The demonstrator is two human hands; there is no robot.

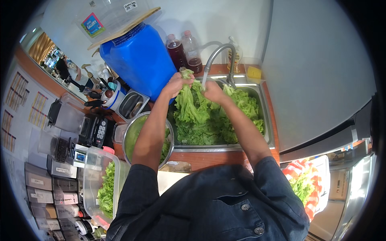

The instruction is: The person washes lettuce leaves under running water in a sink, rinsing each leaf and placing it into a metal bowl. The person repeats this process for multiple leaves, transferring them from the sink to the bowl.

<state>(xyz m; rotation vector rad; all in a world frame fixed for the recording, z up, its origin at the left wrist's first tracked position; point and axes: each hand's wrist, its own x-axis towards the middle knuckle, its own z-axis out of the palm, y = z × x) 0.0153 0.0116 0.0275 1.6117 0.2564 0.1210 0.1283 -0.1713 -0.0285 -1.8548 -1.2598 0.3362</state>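
My left hand [178,83] grips a head of green leaf lettuce [188,104] near its cut stem, over the left side of the sink. My right hand [213,91] is curled just below the gooseneck faucet [221,47], at the running water; its fingertips are partly hidden, and whether it holds a leaf I cannot tell. More leaf lettuce [245,102] fills the steel sink [270,132] beneath both hands. Under my left forearm stands a round steel bowl [172,144] with green leaves inside.
A blue plastic jug [138,57] stands left of the sink, beside bottles of dark liquid [176,52]. Dish soap [236,58] and a yellow sponge [254,73] sit behind the faucet. Lettuce lies in a clear bin [90,180] at left and on a red-and-white cloth [315,186] at right.
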